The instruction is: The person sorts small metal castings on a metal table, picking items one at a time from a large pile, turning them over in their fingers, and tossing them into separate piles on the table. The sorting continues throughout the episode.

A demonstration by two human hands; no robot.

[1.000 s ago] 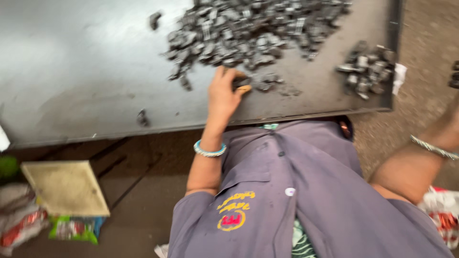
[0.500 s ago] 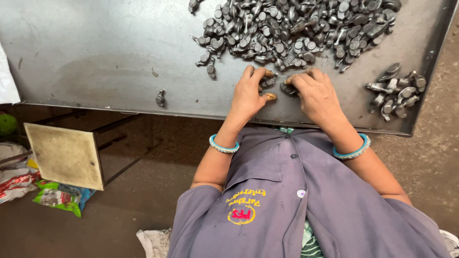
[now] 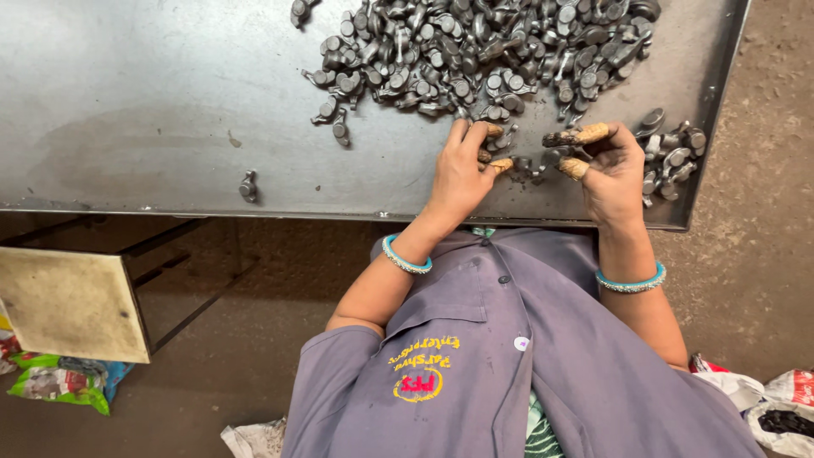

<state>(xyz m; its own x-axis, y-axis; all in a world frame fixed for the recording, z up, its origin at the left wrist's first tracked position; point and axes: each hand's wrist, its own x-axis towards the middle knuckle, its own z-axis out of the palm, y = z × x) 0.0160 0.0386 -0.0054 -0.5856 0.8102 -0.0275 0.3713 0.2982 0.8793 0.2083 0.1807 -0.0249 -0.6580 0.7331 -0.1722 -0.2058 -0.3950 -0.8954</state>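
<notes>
Your right hand [image 3: 612, 174]: capped fingertips [image 3: 591, 133] pinched shut on one dark metal part [image 3: 560, 138], right of centre; its long axis runs left-right, the end it points with unclear. Your left hand [image 3: 462, 170]: fingers curled loosely, tips touching small parts [image 3: 485, 156] just below the main heap [image 3: 475, 51]. Smaller cluster [image 3: 670, 153] at the steel table's [image 3: 127, 110] right edge. One stray part [image 3: 248, 186] lies centre left.

Under my left hand [image 3: 460, 174] and right hand [image 3: 612, 174] lies a dull grey metal table [image 3: 153, 110], smooth but smudged. Beyond my fingertips [image 3: 591, 133], which wear rough tan cloth caps, sits a heap of small metal parts [image 3: 475, 51], dark with a faint sheen. My shirt [image 3: 509, 365] is matt grey-violet cloth.
</notes>
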